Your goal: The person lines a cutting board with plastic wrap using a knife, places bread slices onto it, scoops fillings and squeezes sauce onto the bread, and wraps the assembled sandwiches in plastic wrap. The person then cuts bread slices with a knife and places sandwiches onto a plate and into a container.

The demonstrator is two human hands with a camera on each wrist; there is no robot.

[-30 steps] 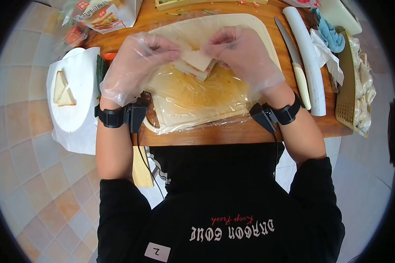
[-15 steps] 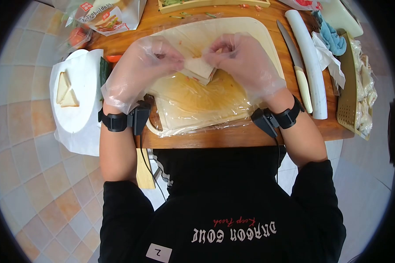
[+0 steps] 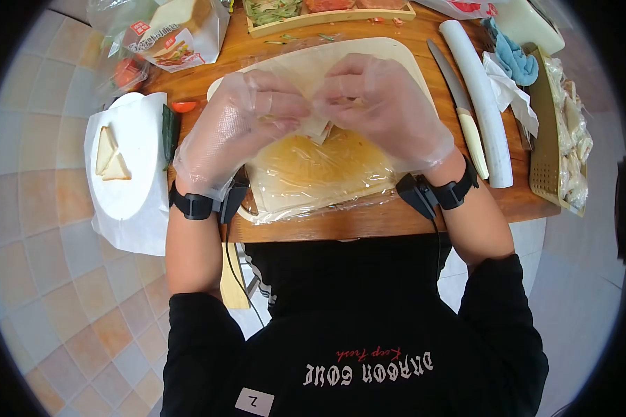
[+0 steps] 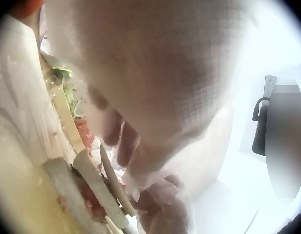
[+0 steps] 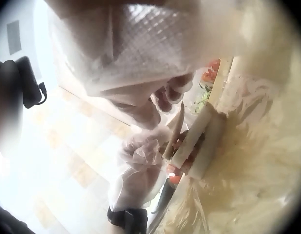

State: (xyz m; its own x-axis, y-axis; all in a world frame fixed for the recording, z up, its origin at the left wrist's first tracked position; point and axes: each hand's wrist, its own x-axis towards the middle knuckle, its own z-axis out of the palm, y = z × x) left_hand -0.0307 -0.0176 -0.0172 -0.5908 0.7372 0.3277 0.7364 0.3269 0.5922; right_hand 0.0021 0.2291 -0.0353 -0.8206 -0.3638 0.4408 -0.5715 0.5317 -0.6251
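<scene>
1. In the head view we see bright, even light, with small glints on the plastic film (image 3: 327, 167) over the cutting board (image 3: 389, 48).
2. Left of the board, tiles (image 3: 49, 278) bow with lens distortion — black rounds off the edges.
3. In both wrist views, away from the board, we get washed-out white glare; the left hand (image 4: 145, 73) and right hand (image 5: 126, 63) look soft.

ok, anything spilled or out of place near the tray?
Yes, a small spill: green shreds and red bits lie outside the wooden tray. It looks odd because similar green and red fillings sit inside it, so they probably fell out. Nothing else there clearly stands out.
</scene>
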